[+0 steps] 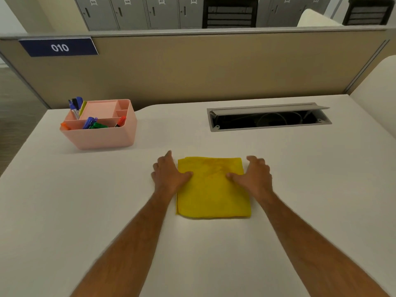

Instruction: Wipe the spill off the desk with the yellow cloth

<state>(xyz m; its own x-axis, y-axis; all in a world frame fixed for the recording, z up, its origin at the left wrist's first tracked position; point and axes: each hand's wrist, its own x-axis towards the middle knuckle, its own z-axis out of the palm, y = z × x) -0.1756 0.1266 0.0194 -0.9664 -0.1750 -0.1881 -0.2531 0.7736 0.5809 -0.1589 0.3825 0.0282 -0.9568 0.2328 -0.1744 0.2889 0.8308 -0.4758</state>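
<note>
A yellow cloth, folded into a square, lies flat in the middle of the white desk. My left hand rests at the cloth's left edge, thumb lying on the fabric and fingers spread on the desk. My right hand sits at the right edge, thumb on the cloth, fingers curled beside it. Neither hand lifts the cloth. A faint darker patch shows on the cloth's far half. I see no spill on the bare desk.
A pink organiser holding several coloured markers stands at the back left. An open cable hatch is set into the desk at the back right. A beige partition closes off the far edge.
</note>
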